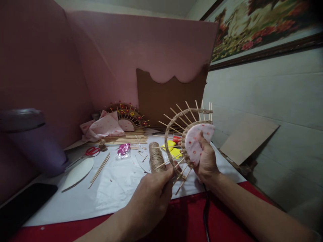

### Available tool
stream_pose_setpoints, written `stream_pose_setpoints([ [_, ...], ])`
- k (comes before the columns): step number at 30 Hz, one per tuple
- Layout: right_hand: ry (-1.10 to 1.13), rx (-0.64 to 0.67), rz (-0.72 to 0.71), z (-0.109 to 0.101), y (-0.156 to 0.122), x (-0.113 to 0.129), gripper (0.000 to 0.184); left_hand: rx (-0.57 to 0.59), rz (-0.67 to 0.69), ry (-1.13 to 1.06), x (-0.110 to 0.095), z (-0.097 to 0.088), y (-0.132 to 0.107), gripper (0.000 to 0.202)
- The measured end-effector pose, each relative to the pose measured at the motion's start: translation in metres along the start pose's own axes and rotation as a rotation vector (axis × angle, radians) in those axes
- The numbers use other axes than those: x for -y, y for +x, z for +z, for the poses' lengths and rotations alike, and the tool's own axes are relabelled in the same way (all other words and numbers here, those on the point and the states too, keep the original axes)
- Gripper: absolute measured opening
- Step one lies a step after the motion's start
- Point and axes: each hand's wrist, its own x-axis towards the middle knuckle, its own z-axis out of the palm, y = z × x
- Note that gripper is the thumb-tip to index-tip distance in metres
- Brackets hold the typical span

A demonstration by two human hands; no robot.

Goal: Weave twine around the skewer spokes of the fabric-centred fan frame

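My right hand grips a half-round woven fan, its thumb pressed on the pale pink dotted cloth at the centre. Thin wooden sticks radiate from the cloth, and a braided twine band arches across them. At the fan's lower left, my left hand is closed with its fingertips pinching the band or a stick there; exactly which is hidden. Just behind the left hand, a spool of brown twine stands on the white table cover. Yellow packets show through the gaps between the sticks.
Left on the table are red-handled scissors, a white half-round piece, loose sticks, a purple packet, a dark phone and a purple bottle. A decorated fan leans behind. A black cable hangs in front.
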Motion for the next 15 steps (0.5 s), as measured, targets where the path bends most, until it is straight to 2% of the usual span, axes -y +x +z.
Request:
stream_pose_setpoints([
  [9, -0.006, 0.014, 0.019, -0.0002, 0.0009, 0.0013, 0.033, -0.096, 0.125, 0.233, 0.0081, 0.0093, -0.0072, 0.029],
  [15, 0.009, 0.022, 0.01, -0.0001, -0.0011, 0.0015, 0.031, -0.233, 0.213, 0.269, 0.0087, 0.0117, -0.0073, 0.022],
])
